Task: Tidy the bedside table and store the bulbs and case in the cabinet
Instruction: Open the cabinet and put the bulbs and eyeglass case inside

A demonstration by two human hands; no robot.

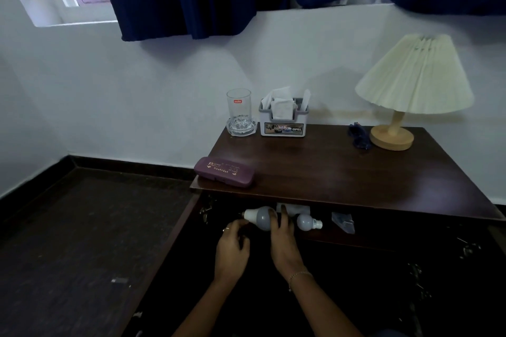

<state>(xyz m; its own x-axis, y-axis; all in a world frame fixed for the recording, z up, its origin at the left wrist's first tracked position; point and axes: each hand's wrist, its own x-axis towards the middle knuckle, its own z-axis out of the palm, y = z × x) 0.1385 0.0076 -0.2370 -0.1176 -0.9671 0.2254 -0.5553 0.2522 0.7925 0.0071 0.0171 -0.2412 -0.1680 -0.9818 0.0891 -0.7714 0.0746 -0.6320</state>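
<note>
A large white bulb (257,217) lies on its side on the shelf inside the open cabinet (383,232), under the dark wooden table top (342,169). My right hand (283,241) rests its fingers over the bulb's round end. My left hand (232,249) is at the bulb's base side, fingers curled, touching or nearly touching it. A smaller white bulb (308,222) lies just to the right on the same shelf. The purple spectacle case (223,172) sits shut at the front left corner of the table top.
On the table top stand a glass (238,108) in a glass dish, a white tissue holder (284,117), a blue object (358,136) and a lamp (410,85). A clear plastic item (343,222) lies on the shelf. Dark floor lies to the left.
</note>
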